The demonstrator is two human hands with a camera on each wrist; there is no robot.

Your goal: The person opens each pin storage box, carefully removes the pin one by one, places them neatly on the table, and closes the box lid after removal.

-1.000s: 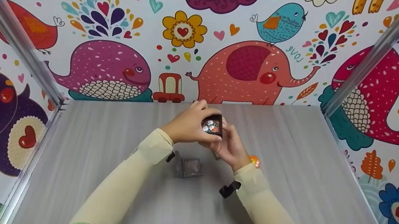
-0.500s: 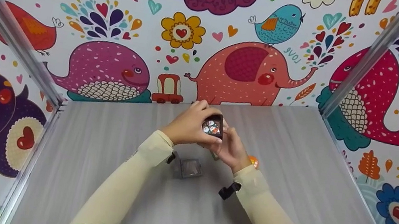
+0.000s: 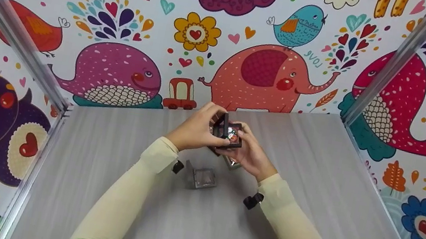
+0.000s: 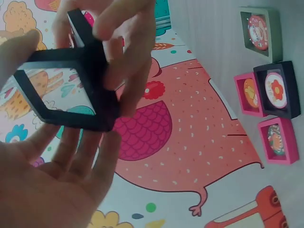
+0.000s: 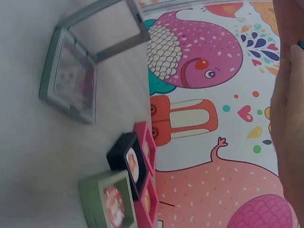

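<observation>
Both hands hold a small black hinged box (image 3: 232, 141), swung ajar, with a colourful round piece inside. My left hand (image 3: 193, 131) grips the lid side; in the left wrist view, thumb and fingers lie around its black frame (image 4: 66, 120) with a clear window. The right hand (image 3: 252, 157) pinches the other half, its thumb on the near rim. Only the edge of the right hand (image 5: 292, 109) shows in the right wrist view, and the held box is out of that view.
On the grey table (image 3: 193, 230) stands an open grey case (image 5: 69, 76) with clear panels. Beyond it sit a green box (image 5: 90, 199), another black box (image 5: 121, 152) and pink boxes (image 4: 278, 142) with round pieces. Patterned walls enclose the back and sides.
The box has been opened: its lid has swung left with my left hand, while the right hand has come up onto the other half. An orange round thing by the right wrist is now hidden.
</observation>
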